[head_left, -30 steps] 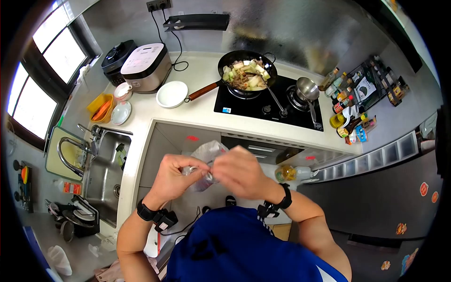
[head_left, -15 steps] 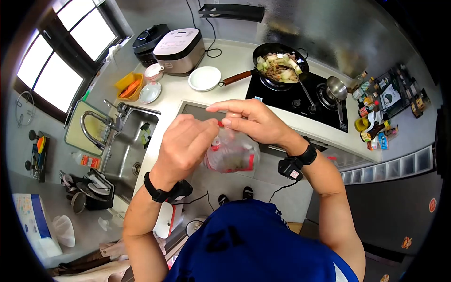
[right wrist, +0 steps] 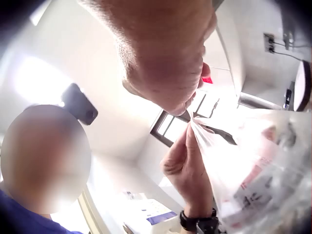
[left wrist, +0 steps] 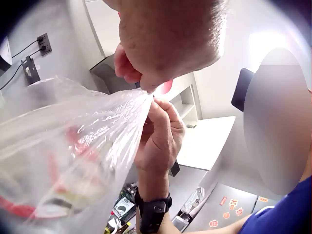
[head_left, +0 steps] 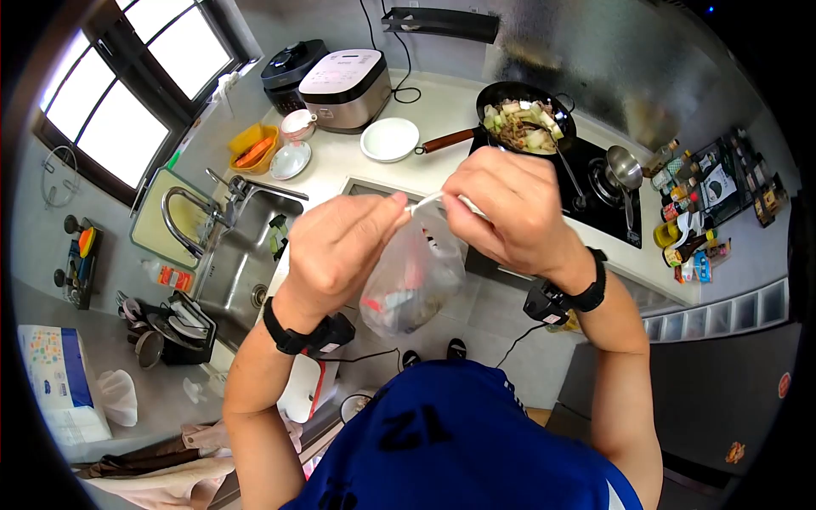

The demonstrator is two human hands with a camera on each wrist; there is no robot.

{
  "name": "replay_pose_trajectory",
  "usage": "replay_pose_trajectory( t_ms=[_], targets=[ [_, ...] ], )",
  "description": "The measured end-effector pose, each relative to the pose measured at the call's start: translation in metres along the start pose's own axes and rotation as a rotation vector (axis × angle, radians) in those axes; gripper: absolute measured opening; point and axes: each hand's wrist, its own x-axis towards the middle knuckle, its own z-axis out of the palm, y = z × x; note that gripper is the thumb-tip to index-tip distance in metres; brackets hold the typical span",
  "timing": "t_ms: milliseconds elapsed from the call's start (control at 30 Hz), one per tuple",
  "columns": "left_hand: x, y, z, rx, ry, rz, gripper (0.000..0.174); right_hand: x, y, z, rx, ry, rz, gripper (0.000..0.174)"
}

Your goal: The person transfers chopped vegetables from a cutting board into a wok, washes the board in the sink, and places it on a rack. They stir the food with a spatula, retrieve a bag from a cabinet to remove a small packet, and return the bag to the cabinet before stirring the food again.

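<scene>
A translucent plastic bag (head_left: 416,285) hangs between both hands in front of the body, with red-printed and pale contents showing through. My left hand (head_left: 336,246) pinches its gathered top from the left. From the other side my right hand (head_left: 520,208) pinches a whitish strip of the same plastic, stretched short between the two hands. In the left wrist view the bag (left wrist: 83,151) spreads out below the pinched neck, close to the fingertips. The right wrist view shows the left hand (right wrist: 187,168) gripping the bag just below the right one.
A wok (head_left: 484,98) of food with a spatula stands on the stove (head_left: 599,223), its wooden handle pointing left. A small pot (head_left: 625,167) sits on the right burner. White plate (head_left: 389,139), rice cooker (head_left: 344,89) and sink (head_left: 246,255) lie left; bottles (head_left: 680,229) stand right.
Both hands have risen with the bag and moved a little apart, drawing a strip of its top between them. The head view has turned, so the counter and stove sit further right.
</scene>
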Motion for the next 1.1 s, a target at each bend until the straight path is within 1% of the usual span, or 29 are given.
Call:
replay_pose_trajectory(
  t_ms=[33, 100, 133, 167, 200, 267, 333, 367, 433, 500, 533, 567, 633, 667, 767, 800, 833, 900, 933, 967, 1000, 1033, 1067, 1100],
  targets=[
    [0.004, 0.000, -0.003, 0.000, 0.005, -0.004, 0.024, 0.008, -0.008, -0.009, -0.135, 0.001, -0.030, 0.018],
    [0.010, -0.001, -0.014, -0.030, -0.017, -0.061, 0.014, 0.012, -0.008, -0.023, -0.239, -0.004, -0.066, 0.019],
    [0.005, -0.004, -0.018, -0.067, -0.035, -0.160, 0.010, 0.008, -0.005, -0.030, -0.292, 0.001, -0.044, 0.020],
    [-0.002, -0.007, -0.023, -0.102, -0.050, -0.258, 0.007, 0.002, -0.002, -0.042, -0.357, -0.042, 0.004, 0.018],
    [-0.014, -0.010, -0.023, -0.138, -0.060, -0.392, 0.010, -0.010, 0.005, -0.048, -0.381, -0.043, 0.086, 0.017],
    [-0.048, -0.025, -0.019, -0.183, -0.119, -0.527, 0.015, -0.048, 0.022, -0.048, -0.423, -0.065, 0.230, 0.014],
    [-0.077, -0.031, -0.001, -0.252, -0.146, -0.641, 0.023, -0.090, 0.029, -0.033, -0.465, -0.112, 0.345, 0.013],
    [-0.089, -0.031, 0.004, -0.342, -0.244, -0.784, 0.023, -0.107, 0.031, -0.026, -0.470, -0.114, 0.376, 0.011],
    [-0.110, -0.031, 0.023, -0.647, -0.266, -1.038, 0.034, -0.125, 0.027, -0.012, -0.341, -0.031, 0.585, 0.009],
    [-0.091, -0.017, 0.037, -1.010, -0.120, -1.107, 0.036, -0.134, 0.028, 0.000, 0.394, 0.201, 0.976, 0.008],
    [-0.085, -0.015, 0.040, -1.144, -0.072, -1.095, 0.036, -0.126, 0.027, 0.004, 0.645, 0.296, 0.988, 0.011],
    [-0.078, -0.013, 0.043, -1.278, -0.025, -1.083, 0.037, -0.110, 0.021, 0.005, 1.053, 0.413, 1.054, 0.012],
    [-0.066, -0.013, 0.045, -1.428, 0.014, -1.006, 0.036, -0.095, 0.021, 0.001, 1.595, 0.536, 1.086, 0.013],
    [-0.059, -0.012, 0.044, -1.495, 0.033, -0.978, 0.036, -0.092, 0.028, 0.001, 1.809, 0.447, 0.918, 0.014],
    [-0.054, -0.021, 0.044, -1.463, 0.110, -0.934, 0.035, -0.076, 0.028, -0.008, 1.646, 0.315, 0.911, 0.014],
    [-0.055, -0.019, 0.042, -1.417, 0.112, -0.986, 0.035, -0.075, 0.028, -0.008, 1.545, 0.319, 0.951, 0.013],
    [-0.063, -0.017, 0.045, -1.382, 0.101, -1.029, 0.036, -0.085, 0.035, -0.004, 1.507, 0.299, 0.967, 0.012],
    [-0.083, -0.013, 0.055, -1.305, 0.088, -1.096, 0.036, -0.112, 0.038, 0.011, 1.360, 0.260, 1.111, 0.011],
    [-0.087, -0.008, 0.055, -1.283, 0.048, -1.133, 0.036, -0.120, 0.035, 0.018, 1.304, 0.217, 1.118, 0.011],
    [-0.073, -0.002, 0.051, -1.185, -0.016, -1.071, 0.035, -0.114, 0.026, 0.016, 1.199, 0.070, 1.113, 0.010],
    [-0.057, 0.009, 0.042, -1.086, -0.077, -1.017, 0.034, -0.105, 0.018, 0.016, 1.122, -0.090, 0.994, 0.010],
    [-0.048, 0.019, 0.039, -0.987, -0.139, -0.965, 0.033, -0.091, 0.008, 0.016, 1.085, -0.273, 0.913, 0.010],
    [-0.045, 0.017, 0.045, -0.839, -0.150, -0.726, 0.028, -0.076, -0.001, 0.015, 1.043, -0.444, 0.811, 0.010],
    [-0.043, 0.019, 0.046, -0.803, -0.174, -0.754, 0.027, -0.064, -0.006, 0.016, 1.032, -0.640, 0.737, 0.011]
  ],
)
